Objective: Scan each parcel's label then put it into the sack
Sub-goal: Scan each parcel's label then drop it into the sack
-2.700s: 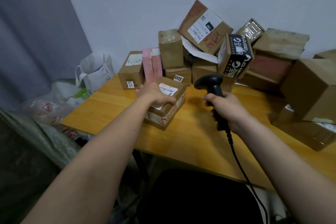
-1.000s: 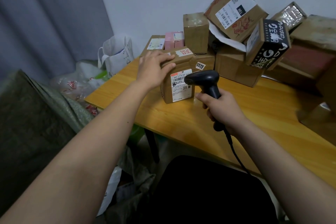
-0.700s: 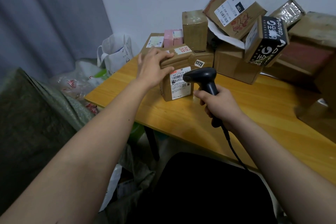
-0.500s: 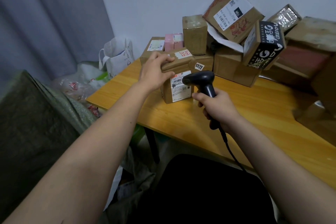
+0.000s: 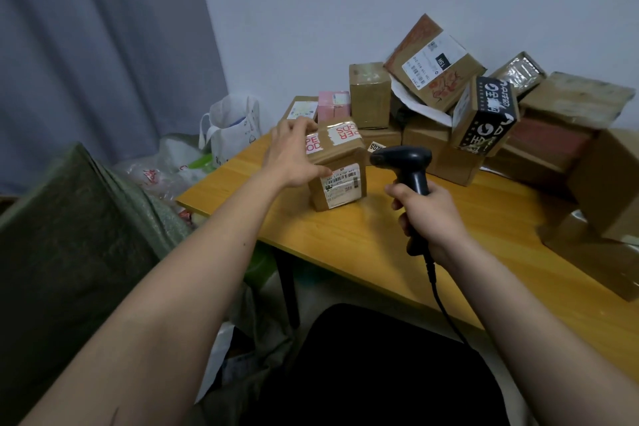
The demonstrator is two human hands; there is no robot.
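Crowding parcel (image 5: 337, 166): stacked boxes (image 5: 432, 59) (behind)

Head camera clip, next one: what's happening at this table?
A person is scanning parcels. The left hand grips a small taped cardboard parcel standing on the wooden table, its label facing the person. The right hand holds a corded barcode scanner aimed at that label. More parcels are piled against the wall; the green sack waits at the left.

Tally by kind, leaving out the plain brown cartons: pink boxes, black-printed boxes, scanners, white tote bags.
Pink box: 1
Black-printed box: 1
Scanner: 1
White tote bag: 1
Total: 4
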